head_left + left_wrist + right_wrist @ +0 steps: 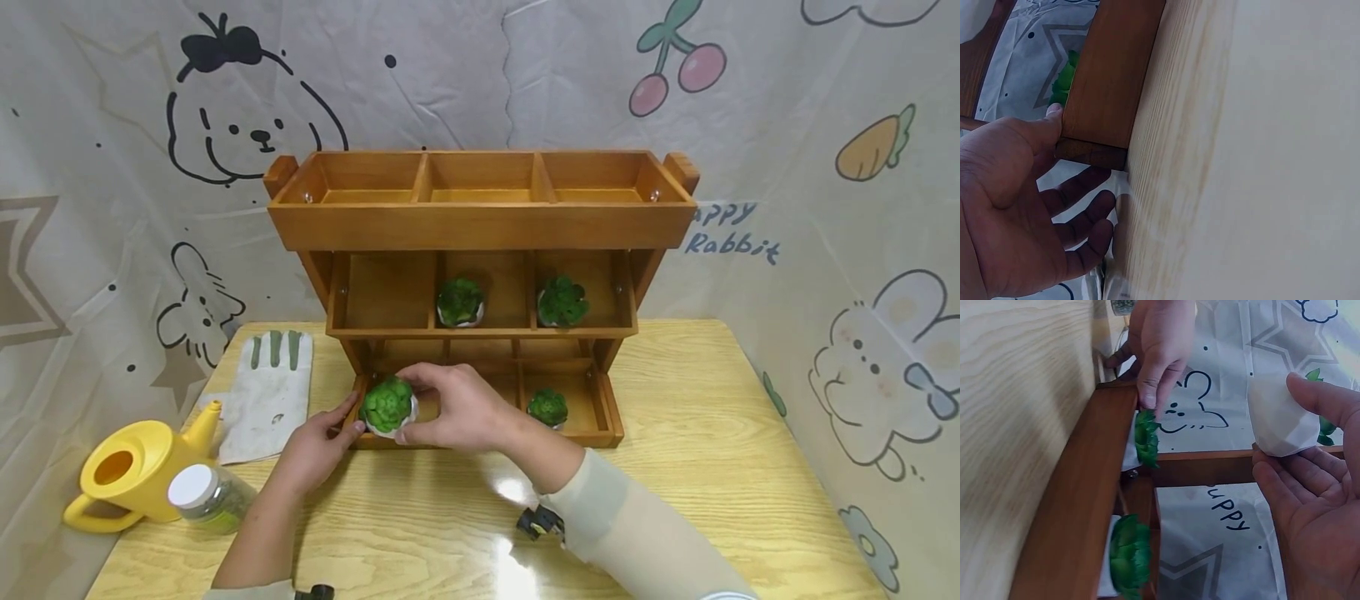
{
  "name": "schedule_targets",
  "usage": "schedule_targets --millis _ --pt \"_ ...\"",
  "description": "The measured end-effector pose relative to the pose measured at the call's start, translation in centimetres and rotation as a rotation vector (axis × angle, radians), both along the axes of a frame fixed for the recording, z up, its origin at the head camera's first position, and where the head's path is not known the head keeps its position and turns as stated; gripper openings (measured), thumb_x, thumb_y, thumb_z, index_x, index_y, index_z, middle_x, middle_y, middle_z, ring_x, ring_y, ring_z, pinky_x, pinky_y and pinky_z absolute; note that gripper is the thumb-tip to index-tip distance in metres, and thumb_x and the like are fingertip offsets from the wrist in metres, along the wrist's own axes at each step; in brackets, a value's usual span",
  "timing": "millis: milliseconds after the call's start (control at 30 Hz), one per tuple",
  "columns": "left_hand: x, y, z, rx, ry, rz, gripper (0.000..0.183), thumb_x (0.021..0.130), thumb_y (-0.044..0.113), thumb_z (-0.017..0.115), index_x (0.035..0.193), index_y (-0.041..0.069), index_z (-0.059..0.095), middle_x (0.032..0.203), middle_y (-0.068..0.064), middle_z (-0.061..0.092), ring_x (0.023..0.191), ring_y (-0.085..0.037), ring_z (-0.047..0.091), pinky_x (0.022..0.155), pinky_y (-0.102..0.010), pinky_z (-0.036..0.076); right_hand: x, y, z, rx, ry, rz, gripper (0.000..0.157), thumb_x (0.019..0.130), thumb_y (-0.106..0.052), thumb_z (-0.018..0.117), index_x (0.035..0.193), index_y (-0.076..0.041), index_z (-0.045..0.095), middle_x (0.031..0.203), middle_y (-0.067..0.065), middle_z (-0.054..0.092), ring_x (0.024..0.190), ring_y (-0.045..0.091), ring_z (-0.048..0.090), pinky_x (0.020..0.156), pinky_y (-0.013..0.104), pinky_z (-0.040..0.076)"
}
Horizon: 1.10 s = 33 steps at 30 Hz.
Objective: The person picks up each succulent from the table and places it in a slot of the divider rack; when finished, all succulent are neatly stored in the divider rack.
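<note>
My right hand (pixel 468 408) holds a small potted succulent (pixel 387 406) by its white pot (pixel 1282 415), thumb on one side and fingers on the other, above the left of the bottom tier. My left hand (pixel 318 446) grips the lower left corner of a wooden tiered rack (pixel 480 229). Its thumb is on the tray edge and the other fingers reach past the end. Beside that thumb a second succulent (pixel 1146 439) sits in the tray, hidden in the head view. Another succulent (pixel 1129 556) stands along the same tray.
Two potted succulents (pixel 461 302) (pixel 562 302) stand in the middle tier; another succulent (pixel 547 407) is at the bottom right. To the left lie a yellow watering can (pixel 142 471), a lidded jar (pixel 212 498) and a white glove (pixel 268 396). Printed cloth (pixel 450 75) surrounds the table.
</note>
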<state>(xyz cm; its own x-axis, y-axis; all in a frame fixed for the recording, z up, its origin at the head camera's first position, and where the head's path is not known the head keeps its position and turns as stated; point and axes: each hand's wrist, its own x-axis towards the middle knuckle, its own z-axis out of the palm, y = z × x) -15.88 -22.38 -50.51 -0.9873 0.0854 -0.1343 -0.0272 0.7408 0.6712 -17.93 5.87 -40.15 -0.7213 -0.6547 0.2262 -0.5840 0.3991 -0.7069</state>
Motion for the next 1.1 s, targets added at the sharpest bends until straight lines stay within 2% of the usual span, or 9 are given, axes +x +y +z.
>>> schedule_targets --millis 400,700,933,1100 --pt "-0.1 0.1 0.2 0.002 -0.014 0.009 0.069 0.105 0.055 0.054 0.161 0.018 0.039 0.149 -0.027 0.052 0.125 -0.043 0.059 0.101 -0.060 0.048 -0.7 -0.6 2.4 -0.075 0.000 -0.019 0.064 0.083 -0.027 0.089 0.138 -0.007 0.062 0.124 0.001 0.072 0.111 0.008 0.069 0.097 0.031 0.055" --pt "-0.1 0.2 0.3 -0.006 -0.038 0.019 0.069 0.106 0.054 0.054 0.161 0.015 0.039 0.147 -0.027 0.053 0.125 -0.043 0.059 0.099 -0.059 0.050 -0.9 -1.3 3.7 -0.045 0.029 -0.048 0.068 0.083 -0.029 0.089 0.141 -0.007 0.061 0.128 0.002 0.070 0.114 0.009 0.068 0.096 0.022 0.052" --pt "0.0 0.2 0.2 -0.022 -0.027 0.013 0.064 0.107 0.049 0.055 0.161 0.020 0.040 0.140 -0.024 0.059 0.119 -0.039 0.063 0.095 -0.057 0.052 -1.3 -2.2 4.7 -0.027 0.071 -0.050 0.066 0.085 -0.030 0.087 0.141 -0.009 0.060 0.125 -0.001 0.072 0.111 0.005 0.067 0.096 0.024 0.053" --pt "-0.1 0.2 0.2 0.013 -0.029 0.005 0.062 0.107 0.048 0.054 0.162 0.023 0.038 0.148 -0.023 0.055 0.122 -0.040 0.061 0.097 -0.057 0.051 -1.8 -2.8 5.8 -0.049 0.091 -0.053 0.064 0.086 -0.029 0.087 0.141 -0.009 0.060 0.126 -0.001 0.071 0.113 0.006 0.067 0.097 0.029 0.054"
